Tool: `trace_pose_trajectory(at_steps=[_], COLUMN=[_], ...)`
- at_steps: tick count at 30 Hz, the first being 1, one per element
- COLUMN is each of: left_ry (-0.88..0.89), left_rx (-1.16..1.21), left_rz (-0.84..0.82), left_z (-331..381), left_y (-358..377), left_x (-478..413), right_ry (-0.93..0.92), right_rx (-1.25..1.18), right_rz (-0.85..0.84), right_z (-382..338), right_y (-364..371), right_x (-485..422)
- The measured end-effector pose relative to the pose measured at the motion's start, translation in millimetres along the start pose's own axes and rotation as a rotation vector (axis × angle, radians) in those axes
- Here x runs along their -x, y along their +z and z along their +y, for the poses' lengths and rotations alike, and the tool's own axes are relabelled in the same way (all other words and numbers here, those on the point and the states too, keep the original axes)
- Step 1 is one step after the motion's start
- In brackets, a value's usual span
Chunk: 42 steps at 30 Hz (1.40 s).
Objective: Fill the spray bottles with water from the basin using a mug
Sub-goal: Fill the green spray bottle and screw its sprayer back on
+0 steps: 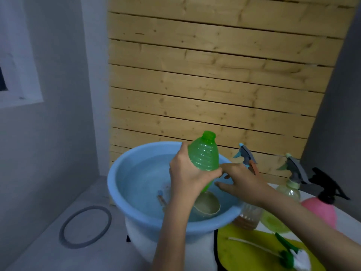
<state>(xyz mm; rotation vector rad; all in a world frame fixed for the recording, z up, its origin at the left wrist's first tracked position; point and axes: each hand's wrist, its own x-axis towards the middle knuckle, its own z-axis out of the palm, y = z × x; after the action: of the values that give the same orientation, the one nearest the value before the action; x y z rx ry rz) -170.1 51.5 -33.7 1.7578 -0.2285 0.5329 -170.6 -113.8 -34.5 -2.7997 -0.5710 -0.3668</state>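
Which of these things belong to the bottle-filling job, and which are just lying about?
Job: green bottle in the left hand, blue basin, mug, amber spray bottle, yellow spray bottle, pink spray bottle, green spray head.
Lying about: grey ring on the floor, yellow mat.

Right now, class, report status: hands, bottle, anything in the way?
Left hand grips green bottle, uncapped, above basin. Right hand open beside it. Mug in the water below. Nothing blocking.

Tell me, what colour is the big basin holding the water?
Light blue. The head view shows the basin clearly.
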Motion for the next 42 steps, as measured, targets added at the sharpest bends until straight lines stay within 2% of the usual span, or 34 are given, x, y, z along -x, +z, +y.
trace_pose_trajectory(at_steps=[4, 13, 18, 21, 28, 33, 38, 42], left_ry=[0.03, 0.041, 0.046, 0.041, 0.023, 0.021, 0.02, 0.028], left_rx=[0.023, 0.043, -0.002, -0.012, 0.006, 0.005, -0.005, -0.006], left_rz=[-0.02, -0.079, -0.051, -0.048, -0.03, -0.042, -0.063, -0.067], left_z=[7.8, 20.2, 20.7, 19.1, 13.4, 12.4, 12.1, 11.6], left_y=[10.8, 37.4, 48.0, 50.8, 49.1, 52.5, 54.0, 52.5], left_x=[6.2, 22.1, 27.0, 28.4, 26.3, 28.7, 30.9, 32.5], right_ry=[0.073, 0.101, 0.172, 0.224, 0.285, 0.338, 0.393, 0.433], right_rx=[-0.044, -0.179, -0.157, -0.148, -0.124, -0.125, 0.104, 0.196], right_rz=[0.093, 0.153, 0.246, 0.223, 0.054, -0.22, -0.424, -0.567], right_z=[10.2, 18.5, 34.9, 46.3, 58.5, 63.0, 56.5, 49.6], right_y=[-4.5, -18.1, -18.1, -16.3, 7.8, 28.2, 39.1, 38.5], right_x=[13.5, 45.6, 64.6, 80.0, 106.3, 118.9, 123.9, 123.1])
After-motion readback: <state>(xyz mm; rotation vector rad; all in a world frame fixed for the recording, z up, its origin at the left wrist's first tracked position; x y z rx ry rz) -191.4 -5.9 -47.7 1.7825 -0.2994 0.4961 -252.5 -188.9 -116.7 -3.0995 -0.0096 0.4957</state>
